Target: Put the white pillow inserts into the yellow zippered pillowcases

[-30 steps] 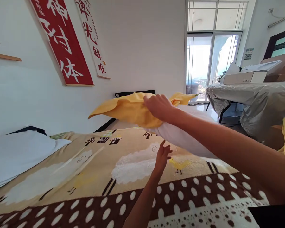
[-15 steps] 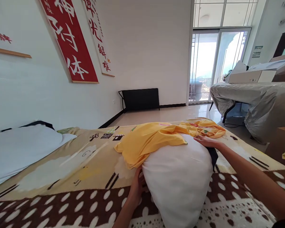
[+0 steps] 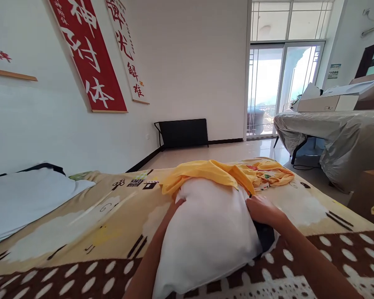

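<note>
A white pillow (image 3: pixel 210 232) lies on the patterned bed blanket (image 3: pixel 90 224) in front of me. A yellow pillowcase (image 3: pixel 224 172) is bunched over the pillow's far end. My left hand (image 3: pixel 174 206) presses against the pillow's left side near the yellow edge, with most of its fingers hidden behind the pillow. My right hand (image 3: pixel 262 209) grips the pillow's right side, fingers curled into the fabric, next to a dark patch under it.
A white pillow or sheet (image 3: pixel 21 199) lies at the bed's left by the wall. Red and white banners (image 3: pixel 90 62) hang on the wall. A black rack (image 3: pixel 183 132) stands by the far wall. A grey-covered table (image 3: pixel 336 133) with boxes stands right, near glass doors.
The pillow and yellow pillowcase came down from the air onto the bed. My right hand slid from the pillow's far top to its right side, and my left hand moved up its left side.
</note>
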The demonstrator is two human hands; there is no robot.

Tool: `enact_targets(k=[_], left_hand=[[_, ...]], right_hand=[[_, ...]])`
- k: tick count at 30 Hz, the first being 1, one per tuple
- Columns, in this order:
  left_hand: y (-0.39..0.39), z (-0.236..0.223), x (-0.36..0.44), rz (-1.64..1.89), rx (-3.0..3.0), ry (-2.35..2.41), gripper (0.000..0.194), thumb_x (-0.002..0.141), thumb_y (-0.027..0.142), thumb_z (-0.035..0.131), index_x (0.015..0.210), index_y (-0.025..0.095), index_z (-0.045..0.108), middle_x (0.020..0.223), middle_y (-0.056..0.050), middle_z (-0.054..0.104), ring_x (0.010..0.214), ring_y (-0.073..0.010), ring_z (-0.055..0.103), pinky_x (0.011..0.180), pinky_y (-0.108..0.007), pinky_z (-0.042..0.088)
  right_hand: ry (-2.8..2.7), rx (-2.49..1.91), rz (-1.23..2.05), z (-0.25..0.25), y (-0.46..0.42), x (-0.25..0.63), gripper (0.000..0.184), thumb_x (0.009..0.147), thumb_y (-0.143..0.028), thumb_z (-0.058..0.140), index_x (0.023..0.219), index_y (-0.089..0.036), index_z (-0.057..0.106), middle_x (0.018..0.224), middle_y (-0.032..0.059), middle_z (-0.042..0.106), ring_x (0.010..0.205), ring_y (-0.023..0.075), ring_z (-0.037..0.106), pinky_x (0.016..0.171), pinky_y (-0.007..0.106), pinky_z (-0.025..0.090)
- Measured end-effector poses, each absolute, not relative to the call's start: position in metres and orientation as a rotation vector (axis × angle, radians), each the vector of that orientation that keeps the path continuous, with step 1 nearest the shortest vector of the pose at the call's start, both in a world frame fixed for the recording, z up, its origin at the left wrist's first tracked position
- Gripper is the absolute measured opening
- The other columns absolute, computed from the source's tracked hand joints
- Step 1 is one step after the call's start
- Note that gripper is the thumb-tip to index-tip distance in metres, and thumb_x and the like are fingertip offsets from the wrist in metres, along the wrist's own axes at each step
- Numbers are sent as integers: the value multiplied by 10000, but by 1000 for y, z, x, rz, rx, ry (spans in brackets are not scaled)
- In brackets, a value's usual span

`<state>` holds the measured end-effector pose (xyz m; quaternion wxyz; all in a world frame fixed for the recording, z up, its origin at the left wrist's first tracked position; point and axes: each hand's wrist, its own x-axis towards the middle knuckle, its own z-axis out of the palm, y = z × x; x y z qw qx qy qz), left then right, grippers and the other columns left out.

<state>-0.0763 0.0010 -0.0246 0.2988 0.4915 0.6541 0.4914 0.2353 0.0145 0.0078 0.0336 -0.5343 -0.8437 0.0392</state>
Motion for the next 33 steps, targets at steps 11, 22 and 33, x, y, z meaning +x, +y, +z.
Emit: enact_targets(k=[11, 22, 33], left_hand=[[-49, -25, -104, 982, 1687, 2268, 373, 764, 373, 506, 1067, 179, 604, 1003, -122, 682, 957, -320, 619, 883, -471, 442], [-90, -2, -34, 1265, 2815, 1848, 449, 836, 261, 521, 1274, 182, 459, 1210, -108, 612, 1145, -218, 561, 929, -339, 488], [-99, 4, -38, 1632, 2581, 1338, 223, 847, 187, 520, 1029, 234, 641, 847, -36, 670, 779, -161, 639, 691, -236, 512]], right_hand=[[-2049, -1634, -167, -7, 17, 198, 325, 877, -212, 387, 1141, -161, 570, 1175, 169, 586, 1049, 288, 579, 811, 383, 459], [-2099, -698, -37, -25, -14, 170, 259, 894, -153, 384, 882, -235, 629, 829, 66, 655, 756, 197, 586, 688, 349, 468], [-2113, -735, -36, -21, -27, 169, 591, 796, -251, 561, 1358, -229, 380, 1317, 118, 491, 1198, 261, 446, 1004, 432, 352]])
